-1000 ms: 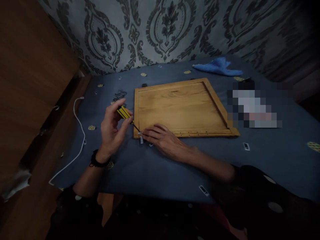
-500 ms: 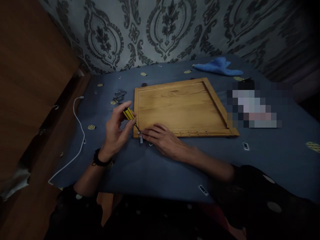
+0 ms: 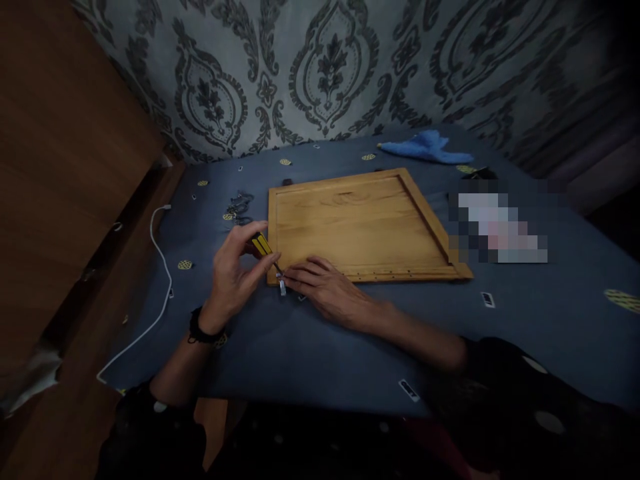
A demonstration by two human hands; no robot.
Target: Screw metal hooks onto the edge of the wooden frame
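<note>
"What could go wrong here?"

"The screwdriver might slip. The left hand pinches its handle between thumb and curled fingers, and the shaft slants down beside the right hand's fingertips. A skid could jab them."

"Is that right hand gripping anything?"

"Its fingers lie together, nearly straight, over the near edge of the framed wooden panel. Whether they pinch the small metal bracket at the panel's near left corner, I can't make out. If they don't, the bracket could twist out of line."

"Where's the panel?"

"Flat on the patterned blue cloth, well in from its near edge."

"Any writing?"

"The cloth has printed labels, one by the near edge, but its letters are too blurred to read. The item towards the right edge is pixelated. I see no brand on the screwdriver."
</note>
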